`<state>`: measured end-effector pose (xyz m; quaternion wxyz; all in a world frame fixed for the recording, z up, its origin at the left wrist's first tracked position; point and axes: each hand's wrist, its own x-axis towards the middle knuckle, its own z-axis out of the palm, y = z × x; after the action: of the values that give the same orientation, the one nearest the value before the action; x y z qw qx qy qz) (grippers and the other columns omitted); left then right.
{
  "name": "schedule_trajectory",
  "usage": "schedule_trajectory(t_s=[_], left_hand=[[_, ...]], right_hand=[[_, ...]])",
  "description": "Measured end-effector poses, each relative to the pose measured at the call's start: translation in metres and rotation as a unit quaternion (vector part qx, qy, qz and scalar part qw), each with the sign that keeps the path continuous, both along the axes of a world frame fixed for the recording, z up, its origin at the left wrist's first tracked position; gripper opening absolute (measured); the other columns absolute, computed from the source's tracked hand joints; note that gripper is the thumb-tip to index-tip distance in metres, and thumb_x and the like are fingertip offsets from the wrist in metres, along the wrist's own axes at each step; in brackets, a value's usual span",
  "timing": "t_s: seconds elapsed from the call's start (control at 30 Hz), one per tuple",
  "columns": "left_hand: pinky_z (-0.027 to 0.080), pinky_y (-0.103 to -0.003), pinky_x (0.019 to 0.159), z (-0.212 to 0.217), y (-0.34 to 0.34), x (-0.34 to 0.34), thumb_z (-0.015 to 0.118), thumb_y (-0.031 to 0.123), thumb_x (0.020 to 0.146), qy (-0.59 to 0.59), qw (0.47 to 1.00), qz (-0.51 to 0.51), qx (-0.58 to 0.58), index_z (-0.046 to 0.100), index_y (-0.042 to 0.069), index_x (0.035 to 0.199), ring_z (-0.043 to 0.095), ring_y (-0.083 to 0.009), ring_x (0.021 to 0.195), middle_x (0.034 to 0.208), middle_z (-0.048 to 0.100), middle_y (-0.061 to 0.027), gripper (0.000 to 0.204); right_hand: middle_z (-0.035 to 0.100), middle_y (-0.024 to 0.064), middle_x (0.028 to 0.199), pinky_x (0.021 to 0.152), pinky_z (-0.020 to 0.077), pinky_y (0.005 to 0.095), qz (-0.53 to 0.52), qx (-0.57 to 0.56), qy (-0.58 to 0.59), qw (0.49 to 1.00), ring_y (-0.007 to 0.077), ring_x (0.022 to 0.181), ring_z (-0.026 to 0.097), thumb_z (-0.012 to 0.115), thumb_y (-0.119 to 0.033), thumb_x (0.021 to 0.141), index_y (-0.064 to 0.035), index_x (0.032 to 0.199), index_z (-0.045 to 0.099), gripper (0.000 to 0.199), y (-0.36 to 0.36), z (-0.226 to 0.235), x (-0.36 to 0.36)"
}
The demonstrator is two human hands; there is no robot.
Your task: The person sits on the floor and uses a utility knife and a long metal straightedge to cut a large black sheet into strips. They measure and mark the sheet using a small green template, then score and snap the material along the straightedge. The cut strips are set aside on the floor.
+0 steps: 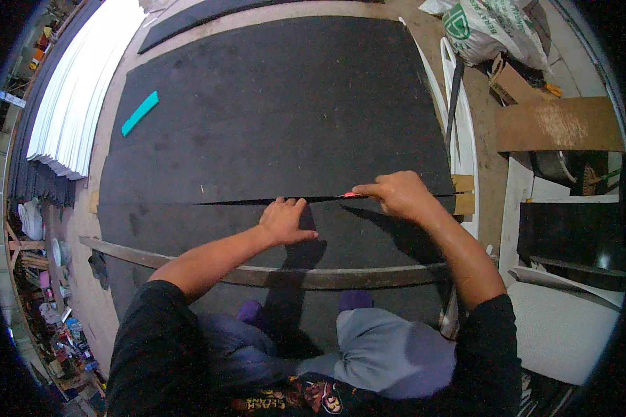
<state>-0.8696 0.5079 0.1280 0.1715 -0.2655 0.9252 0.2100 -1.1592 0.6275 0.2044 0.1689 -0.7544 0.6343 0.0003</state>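
Observation:
A large black sheet (278, 111), matte like rubber or foam, spreads under my hands. A long slit (247, 202) runs across it, with a narrow gap to the left of the knife. My right hand (399, 194) grips a red utility knife (352, 195), its tip at the slit and its index finger stretched along the handle. My left hand (284, 222) rests on the near strip, fingertips at the slit's edge and thumb spread to the right. A long, flat straightedge bar (327, 279) lies across the sheet, nearer to me than both hands.
A teal strip (140, 113) lies on the sheet at far left. Stacked white sheets (80, 76) stand left. On the right are white edging strips (466, 167), a white sack (494, 31) and a brown board (560, 125). I kneel on the near part of the sheet.

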Motion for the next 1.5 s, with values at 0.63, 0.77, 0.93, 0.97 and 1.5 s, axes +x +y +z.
schedule_trajectory(t_s=[0.63,0.77,0.93,0.97,1.5], left_hand=[[0.052,-0.051,0.100,-0.004,0.000,0.002,0.080,0.063,0.076,0.009,1.000,0.012,0.011,0.058,0.001,0.129,0.061,-0.0434,0.116,0.125,0.065,-0.0212,0.084],[0.052,-0.051,0.100,-0.010,-0.005,0.007,0.081,0.062,0.076,0.022,1.000,0.007,0.004,0.057,0.002,0.130,0.061,-0.0423,0.118,0.126,0.065,-0.0200,0.084],[0.052,-0.052,0.102,-0.008,-0.006,0.003,0.079,0.066,0.076,-0.001,1.000,-0.002,0.021,0.054,-0.001,0.134,0.060,-0.0450,0.120,0.129,0.064,-0.0223,0.092],[0.051,-0.052,0.104,-0.007,-0.007,0.004,0.078,0.069,0.075,-0.005,1.000,-0.002,0.022,0.053,-0.001,0.136,0.060,-0.0464,0.121,0.130,0.064,-0.0238,0.096],[0.052,-0.051,0.100,0.005,-0.009,0.003,0.080,0.061,0.077,-0.011,0.999,0.020,0.028,0.056,0.003,0.134,0.060,-0.0438,0.119,0.136,0.061,-0.0206,0.085]], right_hand=[[0.077,0.0103,0.095,0.076,0.0599,0.0493,-0.040,0.134,0.172,0.975,0.0330,0.086,0.075,0.062,-0.021,0.094,-0.0433,0.127,0.072,0.041,0.060,-0.019,-0.097],[0.074,0.0120,0.090,0.077,0.0584,0.0496,-0.069,0.087,0.149,0.983,0.0343,0.083,0.073,0.065,-0.025,0.094,-0.0412,0.120,0.076,0.033,0.090,-0.007,-0.134],[0.070,0.0120,0.088,0.078,0.0585,0.0482,-0.081,0.064,0.145,0.984,0.0351,0.087,0.073,0.067,-0.033,0.093,-0.0408,0.118,0.077,0.028,0.100,-0.029,-0.153],[0.070,0.0118,0.088,0.078,0.0585,0.0482,-0.087,0.077,0.147,0.982,0.0354,0.088,0.072,0.067,-0.035,0.094,-0.0410,0.119,0.077,0.028,0.099,-0.028,-0.151],[0.073,0.0085,0.084,0.068,0.0570,0.0472,-0.115,0.136,0.258,0.949,0.0321,0.079,0.073,0.063,-0.016,0.090,-0.0391,0.128,0.071,0.045,0.148,-0.026,-0.222]])
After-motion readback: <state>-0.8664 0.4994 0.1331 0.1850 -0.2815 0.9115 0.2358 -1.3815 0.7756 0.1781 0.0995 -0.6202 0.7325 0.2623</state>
